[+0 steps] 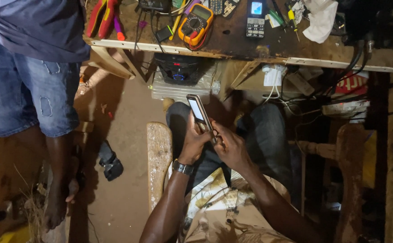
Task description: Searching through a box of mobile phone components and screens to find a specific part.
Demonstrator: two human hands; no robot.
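Observation:
I sit looking down at my lap. My left hand (193, 143), with a wristwatch (182, 168) on its wrist, grips the lower part of a smartphone (198, 110) whose lit white screen tilts up and to the left. My right hand (230, 147) is closed against the phone's bottom edge from the right, fingers curled around it. Whether a small tool is in those fingers cannot be told. My dark trousers and patterned shirt lie below the hands.
A worn workbench (232, 45) ahead carries an orange multimeter (196, 21), red pliers (101, 17), a keypad phone (255, 19), screwdrivers and a white rag (321, 18). A speaker (177, 68) sits beneath it. Another person in denim shorts (30, 90) stands at left. A wooden bench plank (159, 157) runs beside my leg.

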